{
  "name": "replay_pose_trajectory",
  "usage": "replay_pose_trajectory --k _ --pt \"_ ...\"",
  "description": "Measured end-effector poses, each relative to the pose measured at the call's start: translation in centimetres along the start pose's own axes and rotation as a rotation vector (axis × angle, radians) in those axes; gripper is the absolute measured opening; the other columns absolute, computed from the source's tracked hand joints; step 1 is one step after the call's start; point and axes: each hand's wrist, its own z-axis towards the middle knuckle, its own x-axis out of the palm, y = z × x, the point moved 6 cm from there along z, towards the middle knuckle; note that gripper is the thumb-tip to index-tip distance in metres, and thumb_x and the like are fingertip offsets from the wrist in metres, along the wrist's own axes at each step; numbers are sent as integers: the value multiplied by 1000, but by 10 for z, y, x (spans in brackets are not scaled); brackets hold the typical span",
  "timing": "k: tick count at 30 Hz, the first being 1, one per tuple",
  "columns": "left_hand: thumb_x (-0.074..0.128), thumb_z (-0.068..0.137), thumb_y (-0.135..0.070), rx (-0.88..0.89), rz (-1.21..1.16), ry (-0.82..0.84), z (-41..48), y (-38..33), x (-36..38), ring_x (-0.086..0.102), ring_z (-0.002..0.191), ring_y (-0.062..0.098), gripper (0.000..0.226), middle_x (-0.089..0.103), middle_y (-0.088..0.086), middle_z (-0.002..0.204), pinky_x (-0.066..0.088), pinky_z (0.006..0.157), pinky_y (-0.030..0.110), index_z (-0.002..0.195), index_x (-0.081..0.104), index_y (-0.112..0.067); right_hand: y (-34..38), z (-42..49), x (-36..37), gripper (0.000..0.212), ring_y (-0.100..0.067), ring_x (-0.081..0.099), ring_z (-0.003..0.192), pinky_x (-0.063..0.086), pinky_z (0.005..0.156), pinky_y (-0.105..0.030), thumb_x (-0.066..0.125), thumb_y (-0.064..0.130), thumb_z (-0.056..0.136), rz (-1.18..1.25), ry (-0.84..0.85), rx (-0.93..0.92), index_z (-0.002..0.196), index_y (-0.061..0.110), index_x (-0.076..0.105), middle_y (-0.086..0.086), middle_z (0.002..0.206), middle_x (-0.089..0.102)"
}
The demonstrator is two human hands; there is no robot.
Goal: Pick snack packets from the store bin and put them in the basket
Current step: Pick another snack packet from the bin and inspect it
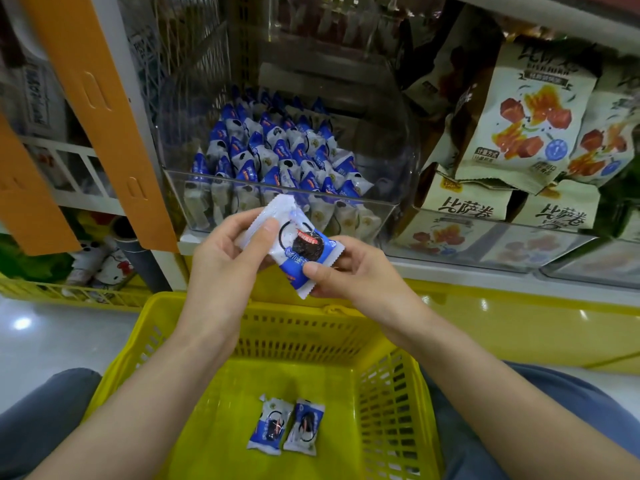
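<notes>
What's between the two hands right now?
One blue-and-white snack packet: the left hand pinches its upper end, the right hand its lower end, above the basket rim. Head view shows it.

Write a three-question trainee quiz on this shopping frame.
1. True or false: the yellow basket is empty.
2. How many hands pinch the raised packet? A) none B) one C) two
3. Fill in: the raised packet is held above the ____.

Key
1. False: two loose packets lie on its floor.
2. C: the left hand and right hand.
3. Basket, in front of the clear bin.
</notes>
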Motion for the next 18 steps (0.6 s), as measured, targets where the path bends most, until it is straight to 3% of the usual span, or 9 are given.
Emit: replay_pose_trajectory --k 2,4,6,10,15,18 --pt "52 92 -21 -12 -6 -10 0 2 0 68 82 9 16 73 1 92 54 71 19 100 63 -13 -2 1 0 28 -8 66 74 54 65 -19 67 8 82 -35 -12 2 108 5 59 -8 94 69" --pt "50 93 -20 22 108 -20 1 3 -2 65 77 14 14 70 4 85 55 69 24 88 61 -12 -2 2 -2 31 -10 65 87 54 78 -22 69 13 80 -193 -55 -49 109 11 57 -3 100 67" --pt "51 93 -18 65 234 19 1 3 -1 57 69 15 16 64 6 74 47 62 23 80 59 -11 2 2 -2 30 -7 62 93 50 85 -22 70 18 80 -290 -91 -125 107 18 57 5 99 65" --pt "55 90 -18 85 391 122 -3 7 8 53 63 11 18 60 4 66 43 58 27 74 58 -14 11 -2 -3 4 -3 63 75 53 74 -21 64 17 86 -259 -74 -216 87 20 64 3 80 69" --pt "55 91 -21 91 453 135 -4 6 9 48 59 11 21 55 -1 59 40 56 29 72 53 -13 8 -1 -1 6 -2 59 66 51 68 -19 63 12 86 -196 -63 -163 81 16 64 6 70 65" --pt "54 90 -22 71 452 158 -5 6 10 45 57 12 22 52 -2 56 37 55 31 71 51 -12 7 -1 1 3 -8 57 71 49 71 -25 63 16 86 -196 -26 -130 83 15 65 -5 77 65"
